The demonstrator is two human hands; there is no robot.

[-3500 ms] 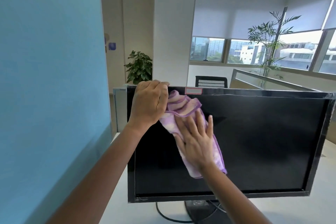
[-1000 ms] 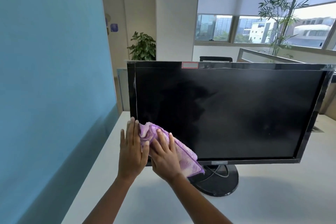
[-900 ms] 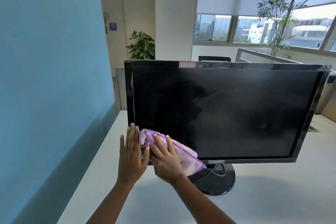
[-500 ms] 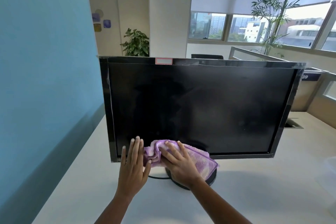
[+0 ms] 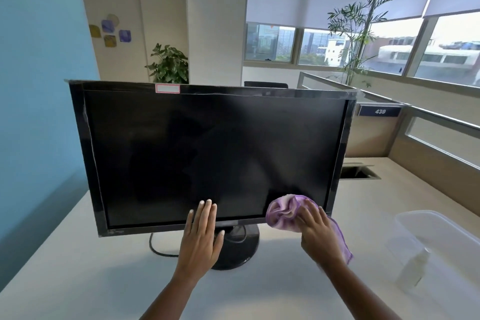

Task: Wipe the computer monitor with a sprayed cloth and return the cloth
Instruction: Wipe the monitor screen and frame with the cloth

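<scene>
A black monitor [image 5: 207, 150] with a dark screen stands on a white desk [image 5: 78, 254]. My right hand [image 5: 315, 234] presses a purple cloth [image 5: 283, 212] against the screen's lower right corner, fingers laid over it. The cloth bunches up ahead of my fingertips and its loose end hangs below my wrist. My left hand [image 5: 200, 239] lies flat with straight fingers on the middle of the lower bezel, fingertips on the screen.
A clear plastic bin [image 5: 441, 223] sits on the desk at the right, with a clear spray bottle [image 5: 413, 267] at its near side. The monitor's round black stand [image 5: 241, 241] and a cable lie behind my hands. A blue partition runs along the left.
My right hand has slid the cloth along the bottom of the screen from the lower left to the lower right corner. My left hand has shifted right to the middle of the bezel.
</scene>
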